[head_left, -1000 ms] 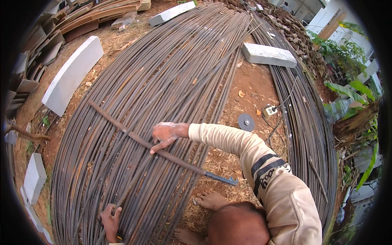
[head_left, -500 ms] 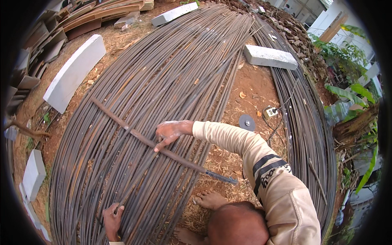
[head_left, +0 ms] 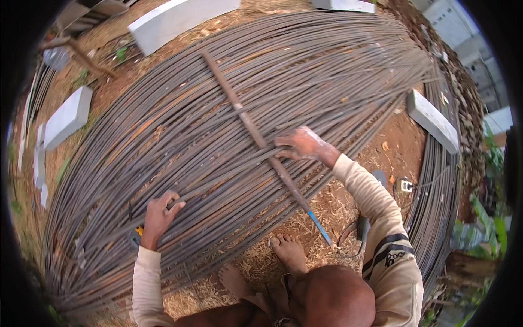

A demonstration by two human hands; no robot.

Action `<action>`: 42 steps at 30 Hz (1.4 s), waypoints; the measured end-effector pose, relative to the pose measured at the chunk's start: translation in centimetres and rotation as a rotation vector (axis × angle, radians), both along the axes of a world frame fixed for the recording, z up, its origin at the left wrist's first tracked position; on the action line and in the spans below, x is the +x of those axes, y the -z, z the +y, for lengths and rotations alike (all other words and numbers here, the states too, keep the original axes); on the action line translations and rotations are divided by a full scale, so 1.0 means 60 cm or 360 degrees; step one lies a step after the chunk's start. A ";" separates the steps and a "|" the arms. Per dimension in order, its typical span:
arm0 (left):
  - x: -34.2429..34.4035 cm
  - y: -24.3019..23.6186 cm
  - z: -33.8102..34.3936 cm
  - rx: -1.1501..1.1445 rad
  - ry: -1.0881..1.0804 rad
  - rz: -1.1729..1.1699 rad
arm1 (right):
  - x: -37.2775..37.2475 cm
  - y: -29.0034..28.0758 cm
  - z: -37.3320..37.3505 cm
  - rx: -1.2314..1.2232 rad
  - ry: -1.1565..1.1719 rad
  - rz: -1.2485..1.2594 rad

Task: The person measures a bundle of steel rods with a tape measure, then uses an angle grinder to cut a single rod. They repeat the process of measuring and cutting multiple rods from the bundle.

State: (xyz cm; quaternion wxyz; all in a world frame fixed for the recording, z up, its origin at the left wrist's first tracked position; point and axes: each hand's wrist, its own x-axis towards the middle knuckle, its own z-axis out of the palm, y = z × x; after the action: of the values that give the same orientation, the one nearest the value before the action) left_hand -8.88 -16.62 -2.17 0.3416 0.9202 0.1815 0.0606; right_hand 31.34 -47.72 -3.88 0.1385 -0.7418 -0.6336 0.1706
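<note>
Long, thin, rusty steel rods [head_left: 180,114] lie in a wide, dense bundle on the ground. My left hand [head_left: 159,218] is closed, fingers curled round rods near the bundle's lower left. Further right, my right hand [head_left: 306,146] pinches rods between thumb and fingers. Just left of those fingers, a thicker rusty bar [head_left: 248,122] with a blue end [head_left: 319,228] lies crosswise over the bundle. Partly hidden beside my left wrist is a small yellow and dark object [head_left: 138,234]; its kind is unclear.
Pale concrete blocks [head_left: 180,22] line the far side, with another block [head_left: 434,121] at right. A second rod bundle [head_left: 430,191] runs along the right. A power socket [head_left: 404,186] with a cable sits on the soil. My bare feet [head_left: 289,253] stand on dry straw.
The view has turned and shifted left, so the rods now slant toward the upper right. My right hand's pointing finger has closed onto rods beside the crosswise bar. My left hand still holds rods.
</note>
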 end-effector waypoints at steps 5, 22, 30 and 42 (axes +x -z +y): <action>0.014 0.019 0.001 0.0234 0.0263 -0.0151 | -0.033 -0.002 -0.051 0.0462 0.0115 -0.0402; 0.007 0.070 -0.036 0.0126 0.0087 -0.0024 | 0.005 0.077 -0.073 0.0391 0.0128 -0.0270; -0.017 0.035 -0.040 -0.0183 -0.0109 0.0180 | -0.016 0.085 -0.080 0.0164 0.0435 -0.0059; -0.015 0.060 -0.022 0.0362 -0.0145 0.0227 | -0.236 -0.074 -0.076 0.0613 0.0834 0.0193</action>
State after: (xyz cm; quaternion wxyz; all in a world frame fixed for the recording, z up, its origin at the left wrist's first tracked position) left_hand -9.77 -17.94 -5.79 0.2183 0.9457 0.2389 0.0307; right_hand 17.18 -52.26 0.53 0.3530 -0.8282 -0.4324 0.0501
